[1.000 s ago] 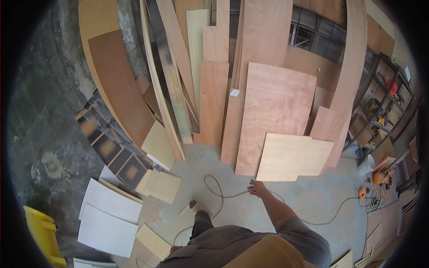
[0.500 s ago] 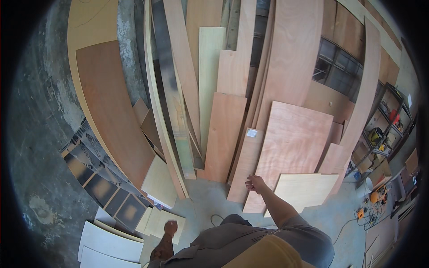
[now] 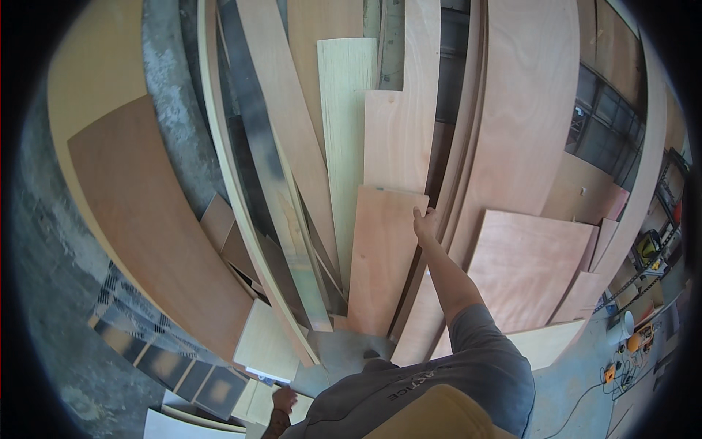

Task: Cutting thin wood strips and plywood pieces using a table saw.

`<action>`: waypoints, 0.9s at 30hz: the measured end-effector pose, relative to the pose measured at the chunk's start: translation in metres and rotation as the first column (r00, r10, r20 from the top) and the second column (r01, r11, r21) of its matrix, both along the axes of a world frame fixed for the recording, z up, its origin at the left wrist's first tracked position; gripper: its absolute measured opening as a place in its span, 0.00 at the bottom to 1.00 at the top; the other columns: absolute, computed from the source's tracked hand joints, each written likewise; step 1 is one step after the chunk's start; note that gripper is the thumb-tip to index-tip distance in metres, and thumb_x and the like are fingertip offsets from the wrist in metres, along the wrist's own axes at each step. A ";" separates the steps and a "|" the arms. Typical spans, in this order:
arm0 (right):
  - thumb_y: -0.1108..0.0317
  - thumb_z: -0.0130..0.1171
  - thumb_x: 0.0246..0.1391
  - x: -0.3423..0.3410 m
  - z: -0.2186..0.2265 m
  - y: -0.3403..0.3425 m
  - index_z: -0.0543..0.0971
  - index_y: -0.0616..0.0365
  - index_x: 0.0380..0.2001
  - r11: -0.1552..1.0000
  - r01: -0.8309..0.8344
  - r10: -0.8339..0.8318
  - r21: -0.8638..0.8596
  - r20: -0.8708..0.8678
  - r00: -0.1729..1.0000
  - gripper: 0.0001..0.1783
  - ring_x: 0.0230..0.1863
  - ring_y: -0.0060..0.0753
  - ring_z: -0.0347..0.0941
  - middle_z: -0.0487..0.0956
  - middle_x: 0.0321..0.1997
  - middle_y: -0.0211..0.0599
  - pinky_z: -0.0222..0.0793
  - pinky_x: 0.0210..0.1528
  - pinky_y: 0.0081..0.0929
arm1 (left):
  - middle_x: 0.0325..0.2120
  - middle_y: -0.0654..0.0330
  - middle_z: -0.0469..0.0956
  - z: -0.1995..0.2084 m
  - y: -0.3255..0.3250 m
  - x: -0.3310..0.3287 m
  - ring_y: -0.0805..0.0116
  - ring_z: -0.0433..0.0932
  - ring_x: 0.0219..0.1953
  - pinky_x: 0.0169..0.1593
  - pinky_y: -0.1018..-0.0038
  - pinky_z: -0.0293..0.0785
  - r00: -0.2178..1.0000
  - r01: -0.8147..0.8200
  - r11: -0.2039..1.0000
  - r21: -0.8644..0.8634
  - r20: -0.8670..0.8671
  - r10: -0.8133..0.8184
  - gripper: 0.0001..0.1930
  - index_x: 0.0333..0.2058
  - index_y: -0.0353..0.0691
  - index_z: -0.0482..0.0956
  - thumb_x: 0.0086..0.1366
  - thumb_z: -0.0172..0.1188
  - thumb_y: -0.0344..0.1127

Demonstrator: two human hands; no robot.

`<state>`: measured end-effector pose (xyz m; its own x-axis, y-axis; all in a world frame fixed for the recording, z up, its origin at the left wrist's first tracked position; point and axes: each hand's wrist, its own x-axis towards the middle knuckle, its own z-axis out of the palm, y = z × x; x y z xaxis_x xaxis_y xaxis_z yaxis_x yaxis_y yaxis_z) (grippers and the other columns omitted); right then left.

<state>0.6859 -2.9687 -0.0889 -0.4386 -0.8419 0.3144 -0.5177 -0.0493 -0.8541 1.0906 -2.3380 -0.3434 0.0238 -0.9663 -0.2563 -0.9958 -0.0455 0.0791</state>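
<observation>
My right hand reaches forward to a reddish plywood board, which stands upright against other panels. Its thumb lies at the board's upper right corner, and the fingers curl round the edge. Behind that board rises a longer pinkish plywood strip, and to its left a pale, narrow board. Down low on the left, my left hand hangs curled with nothing visible in it, in front of small pale panels on the floor.
Long boards lean all along the wall, including a wide pink sheet and a brown panel. A squarish plywood panel stands at right. Beyond it are a white bucket, orange tools with cords and a metal shelf.
My right hand has left the front of the narrow board with a label and moved up to the reddish board's top corner. I have come closer to the boards.
</observation>
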 end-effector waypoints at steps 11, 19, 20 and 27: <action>0.43 0.59 0.67 0.026 -0.024 -0.091 0.75 0.64 0.40 0.996 0.094 -0.089 -0.010 0.231 0.969 0.29 0.40 0.49 0.76 0.78 0.37 0.52 0.71 0.47 0.46 | 0.43 0.47 0.83 0.011 -0.271 -0.017 0.47 0.83 0.45 0.49 0.58 0.80 0.968 0.088 0.926 -0.368 -0.186 -0.166 0.17 0.47 0.37 0.80 0.66 0.66 0.42; 0.55 0.60 0.69 0.032 -0.001 0.039 0.72 0.62 0.28 0.977 0.132 -0.088 -0.169 0.245 0.965 0.22 0.30 0.39 0.69 0.71 0.25 0.43 0.67 0.36 0.42 | 0.52 0.46 0.81 0.186 -0.527 -0.101 0.53 0.79 0.55 0.61 0.59 0.73 0.642 -0.353 0.727 -0.589 -0.717 -0.270 0.38 0.66 0.31 0.67 0.63 0.75 0.40; 0.55 0.60 0.69 0.030 0.005 0.042 0.72 0.62 0.28 0.977 0.136 -0.094 -0.163 0.242 0.966 0.22 0.30 0.39 0.69 0.71 0.25 0.43 0.67 0.36 0.42 | 0.52 0.46 0.81 0.194 -0.539 -0.107 0.53 0.79 0.55 0.61 0.59 0.73 0.639 -0.351 0.732 -0.584 -0.721 -0.268 0.38 0.66 0.31 0.67 0.63 0.75 0.40; 0.56 0.56 0.73 0.040 0.041 0.054 0.72 0.62 0.34 0.980 -0.026 0.073 -0.198 0.236 0.969 0.19 0.32 0.30 0.65 0.70 0.29 0.35 0.66 0.36 0.37 | 0.46 0.56 0.83 0.201 -0.512 -0.110 0.63 0.81 0.50 0.58 0.65 0.76 0.354 -0.446 0.803 -0.394 -0.902 -0.246 0.10 0.48 0.35 0.81 0.69 0.65 0.28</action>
